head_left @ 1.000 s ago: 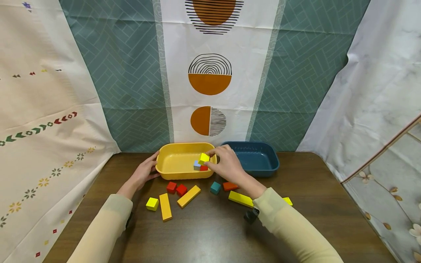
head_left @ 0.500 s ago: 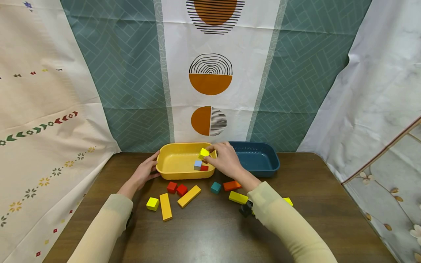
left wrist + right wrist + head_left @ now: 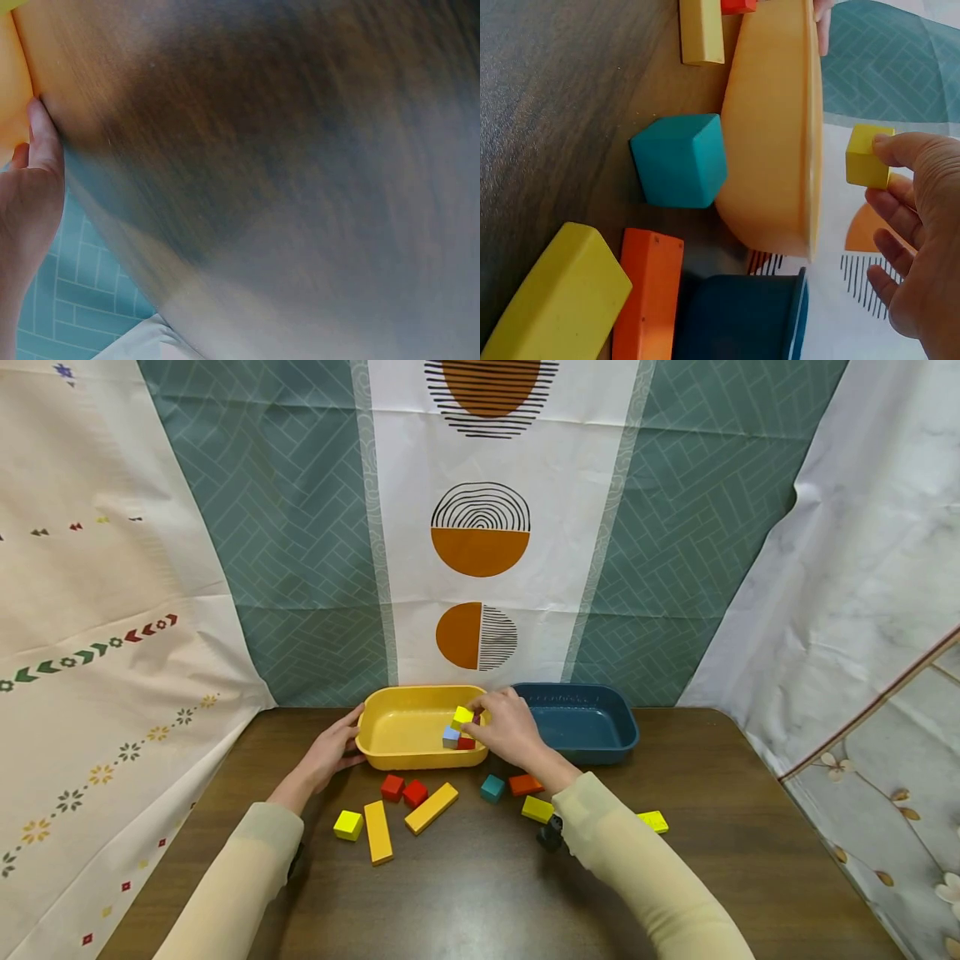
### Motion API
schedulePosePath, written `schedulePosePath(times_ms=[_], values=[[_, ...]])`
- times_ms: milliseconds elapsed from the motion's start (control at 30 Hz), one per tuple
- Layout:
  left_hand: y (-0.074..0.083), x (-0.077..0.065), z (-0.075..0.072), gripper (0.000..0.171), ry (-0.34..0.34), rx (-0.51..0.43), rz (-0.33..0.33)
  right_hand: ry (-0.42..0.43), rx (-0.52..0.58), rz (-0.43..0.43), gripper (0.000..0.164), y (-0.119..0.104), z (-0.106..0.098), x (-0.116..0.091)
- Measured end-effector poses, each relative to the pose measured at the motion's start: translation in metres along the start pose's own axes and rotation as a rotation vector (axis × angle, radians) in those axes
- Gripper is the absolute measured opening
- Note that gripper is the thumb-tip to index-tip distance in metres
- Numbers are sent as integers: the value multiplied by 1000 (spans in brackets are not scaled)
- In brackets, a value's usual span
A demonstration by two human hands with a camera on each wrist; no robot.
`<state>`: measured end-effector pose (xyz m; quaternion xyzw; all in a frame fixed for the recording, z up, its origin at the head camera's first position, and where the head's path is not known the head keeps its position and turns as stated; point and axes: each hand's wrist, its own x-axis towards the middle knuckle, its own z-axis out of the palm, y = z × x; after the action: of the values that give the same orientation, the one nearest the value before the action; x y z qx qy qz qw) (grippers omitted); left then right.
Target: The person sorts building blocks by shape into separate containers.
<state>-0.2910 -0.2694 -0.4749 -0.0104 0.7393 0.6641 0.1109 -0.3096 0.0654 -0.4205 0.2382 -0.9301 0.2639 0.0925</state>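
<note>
Across the table from me stood 2 trays, side by side. The yellow tray, on the person's left, had at least 2 cubes in its right half: 1 pale blue cube and, just beside it, 1 small red cube. The right hand covered part of that end, so I could not tell whether more lay there. The dark blue tray showed its bare floor, as far as I could see past the hand.

The right hand had a bright yellow cube clamped between thumb and fingers, held over the yellow tray above the rim, over the 2 cubes. The left hand lay against the tray's left end, its fingers extended and touching the wall.

In front of the trays I counted 9 pieces on the wood: 2 red cubes, 1 teal cube, 1 loose yellow cube, 2 long golden blocks, 1 orange-red block and 2 yellow blocks, both partly hidden by the right sleeve. The teal cube sat near the yellow tray's right end, beside the orange-red block.
</note>
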Motion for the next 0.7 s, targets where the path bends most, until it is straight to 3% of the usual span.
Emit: schedulePosePath(times_ms=[267,533,700], values=[[-12,9,-5,57,12,16,2,-23,-36,-16,35,-4,11,4],[9,-8,3,59,-13,3,-7,-32,-62,-32,35,-8,16,6],[-6,4,-2,58,5,16,-1,-34,-69,-40,33,-11,19,8]])
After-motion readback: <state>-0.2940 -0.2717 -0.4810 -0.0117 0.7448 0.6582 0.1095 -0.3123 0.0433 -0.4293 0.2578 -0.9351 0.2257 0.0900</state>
